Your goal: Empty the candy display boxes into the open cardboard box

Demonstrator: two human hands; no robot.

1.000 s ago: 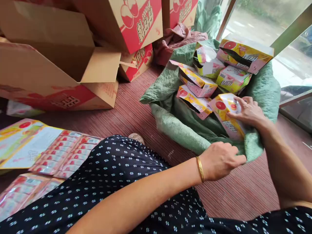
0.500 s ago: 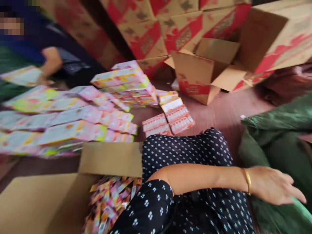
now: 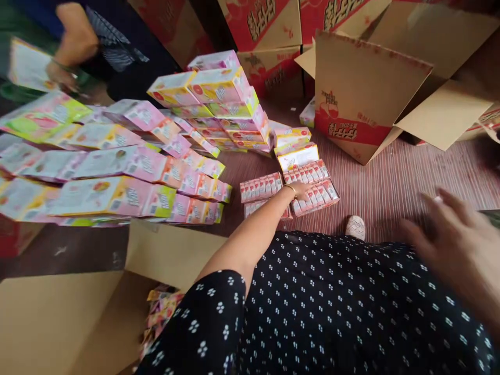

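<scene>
My left hand [image 3: 299, 191], with a gold bracelet at the wrist, reaches down to the floor and lies over the red-and-white small packs [image 3: 318, 197] lined up in an open box. Its fingers look stretched across the packs; I see nothing lifted in them. Beside it sits another open box of the same packs [image 3: 261, 187], partly behind my forearm. A yellow-and-white box [image 3: 299, 157] adjoins these at the back. On the right, my right hand [image 3: 459, 234] hangs over my lap, blurred, fingers spread, holding nothing visible.
Stacked pink-and-yellow boxes [image 3: 219, 86] and rows of similar boxes [image 3: 105, 161] fill the left. An open carton [image 3: 351, 99] stands at back right. Near my left side, another carton [image 3: 172, 250] contains loose sachets [image 3: 160, 312]. A co-worker's hand [image 3: 62, 75] holds a flat box [image 3: 27, 65].
My left arm has swung from the green cloth at right to the packs in front. My right hand has come into view at right. The view has shifted, and the green cloth is mostly gone.
</scene>
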